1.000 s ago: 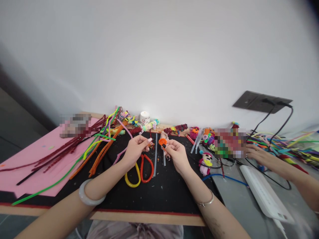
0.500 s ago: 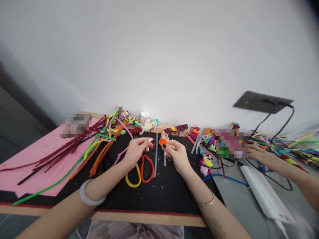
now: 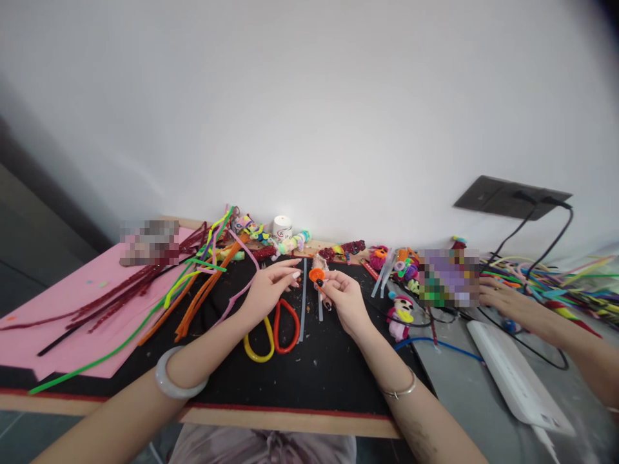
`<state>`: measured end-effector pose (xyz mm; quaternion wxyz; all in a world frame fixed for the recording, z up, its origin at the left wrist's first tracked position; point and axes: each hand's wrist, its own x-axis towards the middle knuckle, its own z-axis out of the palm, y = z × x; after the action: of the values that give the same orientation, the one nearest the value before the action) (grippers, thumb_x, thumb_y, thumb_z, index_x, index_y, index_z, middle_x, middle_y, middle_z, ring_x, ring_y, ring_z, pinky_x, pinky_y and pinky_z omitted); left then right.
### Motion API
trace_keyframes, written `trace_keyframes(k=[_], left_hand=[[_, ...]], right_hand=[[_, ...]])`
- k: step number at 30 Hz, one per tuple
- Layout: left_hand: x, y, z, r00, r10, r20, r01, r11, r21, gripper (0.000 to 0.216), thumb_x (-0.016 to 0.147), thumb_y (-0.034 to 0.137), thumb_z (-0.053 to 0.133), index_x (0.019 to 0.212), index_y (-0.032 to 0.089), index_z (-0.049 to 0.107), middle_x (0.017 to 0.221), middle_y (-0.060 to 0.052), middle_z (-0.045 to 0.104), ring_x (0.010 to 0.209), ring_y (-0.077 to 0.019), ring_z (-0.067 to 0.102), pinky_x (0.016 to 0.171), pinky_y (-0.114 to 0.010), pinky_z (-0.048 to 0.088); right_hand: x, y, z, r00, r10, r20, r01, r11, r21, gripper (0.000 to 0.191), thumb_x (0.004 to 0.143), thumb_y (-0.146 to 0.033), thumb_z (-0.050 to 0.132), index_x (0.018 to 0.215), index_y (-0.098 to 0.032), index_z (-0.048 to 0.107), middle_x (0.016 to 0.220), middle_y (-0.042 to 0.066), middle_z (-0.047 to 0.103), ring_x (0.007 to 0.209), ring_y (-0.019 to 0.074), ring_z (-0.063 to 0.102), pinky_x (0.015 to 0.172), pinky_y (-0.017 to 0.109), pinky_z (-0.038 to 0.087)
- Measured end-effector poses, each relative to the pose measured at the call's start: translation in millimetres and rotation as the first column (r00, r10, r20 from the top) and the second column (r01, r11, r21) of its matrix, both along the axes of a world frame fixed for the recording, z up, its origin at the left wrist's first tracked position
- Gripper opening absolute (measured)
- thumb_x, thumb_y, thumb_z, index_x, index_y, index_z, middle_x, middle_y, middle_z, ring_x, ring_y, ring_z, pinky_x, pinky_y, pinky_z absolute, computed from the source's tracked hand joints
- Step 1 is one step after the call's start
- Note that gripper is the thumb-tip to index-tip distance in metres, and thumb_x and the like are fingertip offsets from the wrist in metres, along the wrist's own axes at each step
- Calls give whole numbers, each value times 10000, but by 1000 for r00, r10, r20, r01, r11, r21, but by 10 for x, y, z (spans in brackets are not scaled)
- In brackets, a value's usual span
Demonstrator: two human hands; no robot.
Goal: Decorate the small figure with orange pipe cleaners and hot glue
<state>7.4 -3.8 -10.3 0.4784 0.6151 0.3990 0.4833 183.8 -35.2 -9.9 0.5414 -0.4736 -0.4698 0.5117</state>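
My right hand (image 3: 344,298) pinches a small orange coiled pipe-cleaner piece (image 3: 316,275) above the black mat (image 3: 309,374). My left hand (image 3: 271,289) hovers just left of it, fingers stretched out toward the orange piece, with nothing visible in them. Scissors with a yellow and a red handle loop (image 3: 273,330) lie on the mat just below my hands. A pale plastic stick (image 3: 302,303) lies between the hands.
Long pipe cleaners (image 3: 193,283) in orange, green, red and purple fan over the mat and a pink sheet (image 3: 62,309) at left. Small finished figures (image 3: 399,314) and scraps line the back edge. Another person's hand (image 3: 503,299) rests at right by a white power strip (image 3: 512,377) and cables.
My left hand's fingers have opened from a pinch and stretched out toward the orange piece. My right hand has stayed almost still.
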Motion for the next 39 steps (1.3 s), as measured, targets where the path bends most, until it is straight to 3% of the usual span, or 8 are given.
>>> trace_keyframes(k=[4, 6, 8, 10, 14, 19, 28, 39], left_hand=[[-5, -39, 32, 997, 36, -75, -24, 987, 156, 329, 791, 317, 541, 505, 162, 589, 882, -80, 681, 872, -207, 616, 773, -296, 460], [3, -64, 50, 995, 41, -90, -24, 982, 185, 269, 804, 312, 524, 603, 163, 622, 873, -72, 667, 819, -190, 615, 735, -284, 471], [15, -84, 69, 992, 20, -125, 6, 979, 206, 158, 775, 284, 567, 855, 175, 648, 1004, -75, 629, 782, -170, 607, 674, -265, 486], [22, -99, 87, 984, -15, -179, 60, 967, 246, 314, 743, 237, 602, 1054, 199, 588, 1126, -84, 568, 769, -156, 596, 648, -259, 493], [8, -111, 112, 954, -35, -298, 143, 926, 350, 352, 746, 178, 583, 1094, 225, 559, 1199, -84, 515, 823, -171, 576, 708, -291, 490], [-18, -104, 109, 930, -35, -365, 186, 903, 388, 297, 768, 159, 551, 1059, 219, 564, 1051, -68, 563, 806, -170, 559, 751, -296, 465], [-10, -68, 79, 943, -121, -309, 216, 932, 293, 231, 737, 199, 604, 967, 212, 599, 884, -43, 629, 767, -172, 586, 729, -279, 471], [5, -64, 47, 954, -298, -25, 298, 954, -23, 389, 685, 205, 656, 1042, 192, 502, 866, -35, 630, 795, -159, 625, 782, -307, 489]], right_hand=[[2, 2, -11, 1000, 14, 0, -14, 1000, -3, 228, 686, -289, 660, 848, -148, 586, 506, -33, 569, 387, 63, 422, 389, 184, 308], [1, 1, -11, 1000, 19, 1, -19, 1000, -4, 220, 689, -283, 660, 847, -147, 590, 506, -33, 572, 386, 62, 426, 391, 182, 307], [-2, -1, -6, 1000, 30, 0, -30, 1000, -5, 220, 687, -284, 664, 846, -147, 596, 504, -35, 573, 387, 63, 433, 393, 181, 307], [-6, -4, 0, 999, 42, -2, -43, 999, -12, 225, 682, -286, 670, 845, -147, 599, 504, -35, 575, 388, 64, 440, 394, 180, 307], [-9, -8, -1, 998, 66, 13, -65, 998, -23, 235, 681, -300, 675, 841, -148, 595, 504, -35, 577, 385, 66, 439, 382, 180, 294], [-14, -16, -5, 993, 116, 27, -115, 993, -22, 220, 693, -298, 668, 835, -148, 592, 491, -41, 567, 366, 55, 413, 369, 177, 291], [-28, -29, 14, 984, 169, 45, -167, 985, -54, 175, 680, -240, 642, 823, -150, 598, 472, -55, 577, 340, 53, 417, 356, 169, 302], [-9, -20, 0, 980, 188, 62, -185, 981, -53, 184, 677, -244, 647, 830, -149, 610, 478, -50, 582, 346, 57, 429, 356, 168, 303]])
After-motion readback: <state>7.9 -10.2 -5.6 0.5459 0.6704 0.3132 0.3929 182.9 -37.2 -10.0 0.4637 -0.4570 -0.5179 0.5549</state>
